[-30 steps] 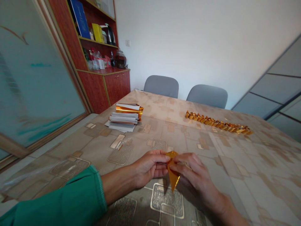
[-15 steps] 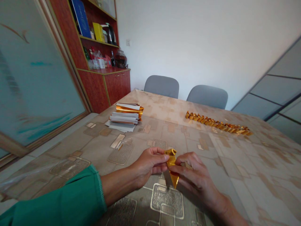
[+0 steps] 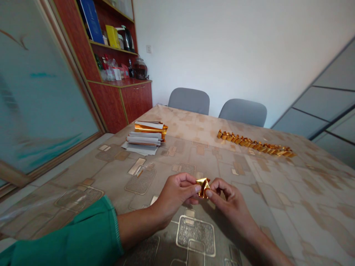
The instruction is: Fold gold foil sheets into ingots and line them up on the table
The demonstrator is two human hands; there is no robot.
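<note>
A piece of shiny gold foil paper (image 3: 203,186), folded into a small compact shape, is held above the table between both hands. My left hand (image 3: 181,190) pinches its left side between thumb and fingers. On the opposite side, my right hand (image 3: 223,194) grips it with the thumb in front; the fingertips behind are partly hidden. Farther off to the left lies a stack of gold and grey-white paper sheets (image 3: 145,138), some of them curled. A long row of folded gold foil pieces (image 3: 255,144) runs across the table at the right.
The table (image 3: 166,166) has a patterned cover. Two grey chairs (image 3: 189,100) stand along its far side, before a white wall. At the left are a red-brown cabinet (image 3: 135,101) with items on its shelves and a frosted glass panel (image 3: 41,92).
The pointed lower end of the gold foil paper, which hung down before, is now folded up, making the piece shorter. My right hand has shifted its grip to the piece's right side.
</note>
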